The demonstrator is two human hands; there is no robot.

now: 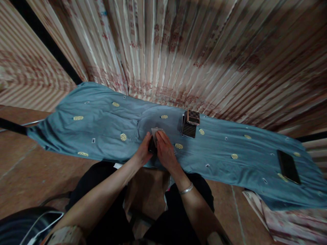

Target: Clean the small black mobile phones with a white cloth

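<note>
A small dark, glossy object (152, 146) is gripped in my left hand (144, 149), at the front edge of the blue cloth-covered table. My right hand (166, 149) presses a thin pale grey cloth (154, 131) against it, with the fingers bent over the top. Most of the dark object is covered by the two hands, so its kind cannot be made out. Just beyond my right hand, dark flat phone-like items (189, 131) lie stacked. On them rests a small checkered, gold-rimmed item (193, 116).
A black phone (288, 166) lies at the table's right end. The blue cloth (102, 119) has yellow pineapple prints. Striped curtains (158, 51) hang behind, and a dark pole (48, 41) rises at left. A white cable (43, 221) is at lower left.
</note>
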